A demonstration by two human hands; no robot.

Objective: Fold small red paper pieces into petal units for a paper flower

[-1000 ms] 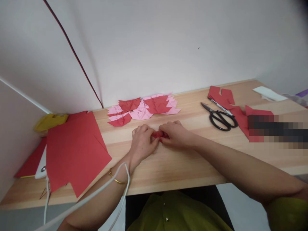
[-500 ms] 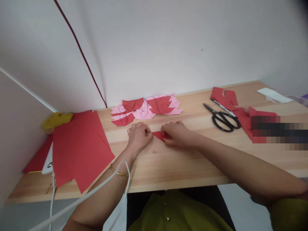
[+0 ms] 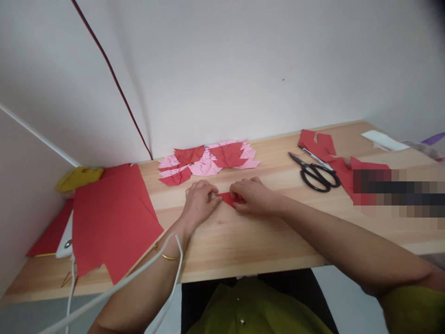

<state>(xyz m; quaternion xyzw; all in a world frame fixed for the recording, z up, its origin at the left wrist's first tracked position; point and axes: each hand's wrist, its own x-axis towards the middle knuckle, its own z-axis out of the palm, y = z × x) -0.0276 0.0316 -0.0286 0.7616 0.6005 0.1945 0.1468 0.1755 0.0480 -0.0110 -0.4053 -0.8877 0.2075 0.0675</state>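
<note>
A small piece of folded red paper [image 3: 226, 199] lies on the wooden table between my hands, its visible part tapering to a point on the left. My left hand [image 3: 200, 200] is at that pointed end, thumb and curled index finger around the tip. Over the paper's right part, my right hand [image 3: 253, 196] has its fingers curled and pressed on it, hiding that end. Just beyond my hands lie rows of folded pink paper pieces [image 3: 206, 167] and folded red paper pieces [image 3: 227, 155], overlapping one another.
Large red paper sheets [image 3: 114, 222] lie at the left, with a yellow item [image 3: 79, 179] behind them. A white cable [image 3: 139, 274] crosses above my left forearm. Black-handled scissors [image 3: 314, 172], a pen [image 3: 317, 158] and red paper scraps [image 3: 342, 174] lie at the right.
My left thumb and index finger have parted slightly at the paper's tip. My right hand stays on the paper. The whole view has shifted a little.
</note>
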